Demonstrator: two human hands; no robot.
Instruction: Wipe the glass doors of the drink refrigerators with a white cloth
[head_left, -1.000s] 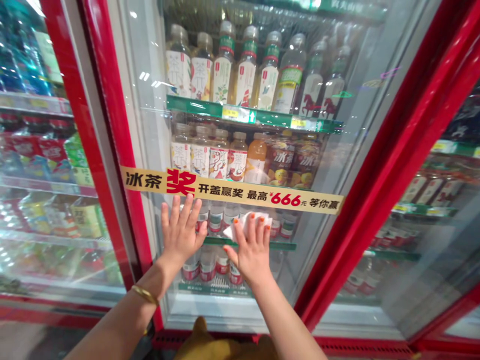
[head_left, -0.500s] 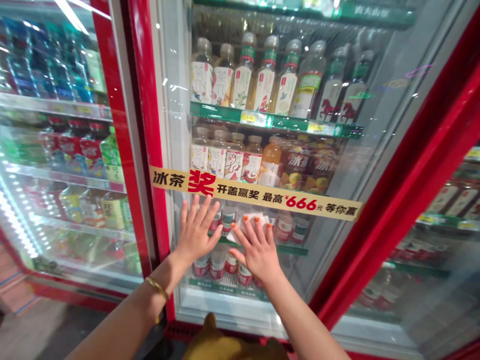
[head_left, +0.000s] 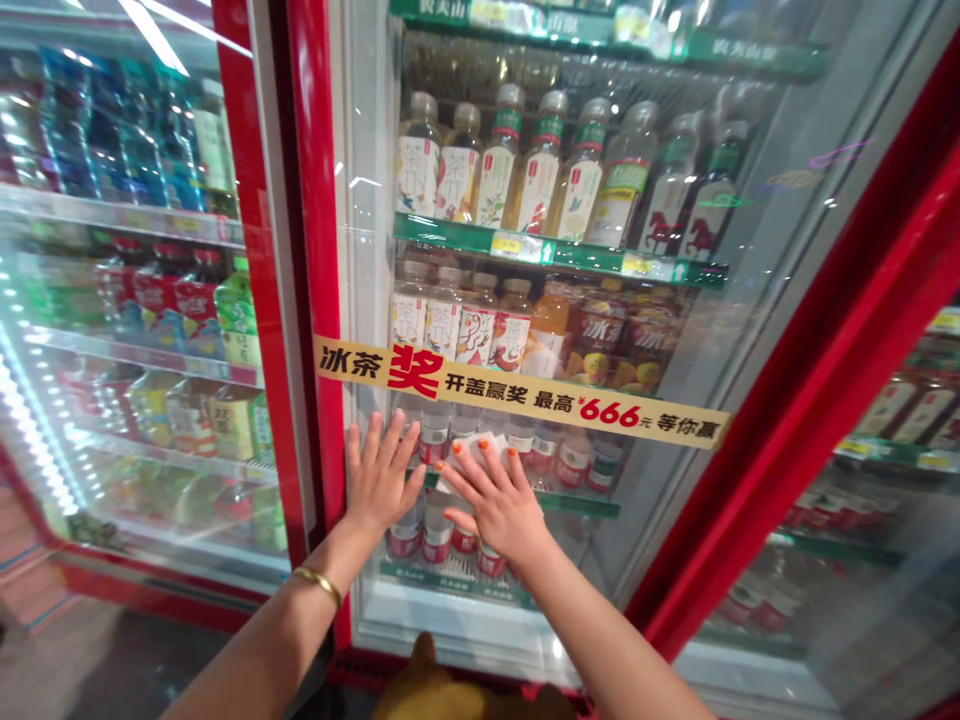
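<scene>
Left hand (head_left: 381, 478): flat against the glass, fingers (head_left: 394, 430) spread wide and holding nothing; heel of the palm low, fingertips just below the banner; gold bangle (head_left: 317, 585) on the wrist
Right hand (head_left: 499, 505): flat against the glass just beside the left hand, fingers spread and angled toward it, pinning the wipe under them
White wipe (head_left: 471, 450): crumpled, held between the right fingers and the glass, partly covered, its edges showing around the fingers; whether paper or cloth cannot be determined
Glass door (head_left: 360, 150): shut, red frame (head_left: 319, 250) intact, both hands on its lower half; glare and reflections prevent any reading of smears or wiped areas
Banner (head_left: 525, 395): yellow printed strip running across the door, slightly tilted in view, directly above both hands
Contents: tea bottles (head_left: 480, 170) in rows on green-edged shelves (head_left: 547, 250) behind the glass, undisturbed by either hand
Status: door closed, no bottle in either hand, wipe in contact with the glass; extent of surface covered cannot be told
</scene>
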